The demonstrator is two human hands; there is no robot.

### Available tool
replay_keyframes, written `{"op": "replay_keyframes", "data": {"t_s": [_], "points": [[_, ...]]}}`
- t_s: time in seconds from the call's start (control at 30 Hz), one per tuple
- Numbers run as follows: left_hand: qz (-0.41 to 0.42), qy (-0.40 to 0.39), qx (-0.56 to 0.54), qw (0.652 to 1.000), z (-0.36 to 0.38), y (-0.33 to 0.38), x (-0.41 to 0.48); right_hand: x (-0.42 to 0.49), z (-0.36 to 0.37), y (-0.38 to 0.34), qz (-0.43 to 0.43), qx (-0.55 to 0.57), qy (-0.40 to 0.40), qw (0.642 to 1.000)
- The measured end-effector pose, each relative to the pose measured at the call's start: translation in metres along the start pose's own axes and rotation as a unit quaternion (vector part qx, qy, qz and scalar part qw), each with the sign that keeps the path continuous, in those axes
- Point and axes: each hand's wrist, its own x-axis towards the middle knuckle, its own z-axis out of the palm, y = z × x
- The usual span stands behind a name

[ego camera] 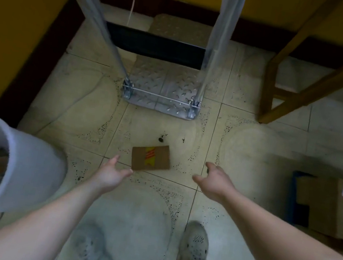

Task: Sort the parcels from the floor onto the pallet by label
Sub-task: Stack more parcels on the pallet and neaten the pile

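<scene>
A small flat cardboard parcel [151, 157] with a yellow and red tape strip lies on the tiled floor in the middle of the view. My left hand [111, 173] reaches toward its lower left corner with fingers spread, fingertips just short of it or touching the corner. My right hand [213, 183] hovers to the parcel's right, fingers relaxed, holding nothing. Beyond the parcel stands a metal platform cart [166, 86] with a checker-plate deck and two upright handle bars; a black object lies across the deck.
A white bucket [11, 170] with scraps inside stands at the left. A larger cardboard box [332, 209] with a white label sits at the right edge. A wooden frame leg [269, 88] stands at the upper right. My shoes [194, 246] are below.
</scene>
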Motion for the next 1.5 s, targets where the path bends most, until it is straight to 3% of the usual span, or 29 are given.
{"op": "replay_keyframes", "data": {"t_s": [0.2, 0.5, 0.73, 0.93, 1.2, 1.5], "points": [[0.011, -0.045, 0.029, 0.999, 0.001, -0.033, 0.085, 0.057, 0.065, -0.028, 0.021, 0.056, 0.034, 0.998], [-0.007, -0.019, -0.064, 0.998, 0.066, -0.081, 0.252, 0.226, 0.18, -0.041, 0.018, 0.12, 0.052, 0.991], [-0.032, -0.085, -0.201, 0.975, 0.109, -0.096, 0.299, 0.264, 0.231, -0.034, 0.026, 0.323, 0.051, 0.945], [0.021, -0.02, -0.195, 0.98, 0.06, -0.08, 0.216, 0.172, 0.193, -0.051, 0.022, 0.346, 0.071, 0.935], [0.104, 0.01, -0.221, 0.97, -0.061, 0.003, -0.002, -0.039, 0.036, -0.115, -0.025, 0.314, 0.122, 0.941], [0.285, 0.017, -0.206, 0.936, -0.201, 0.084, -0.225, -0.272, -0.092, -0.179, -0.104, 0.393, 0.177, 0.896]]}}
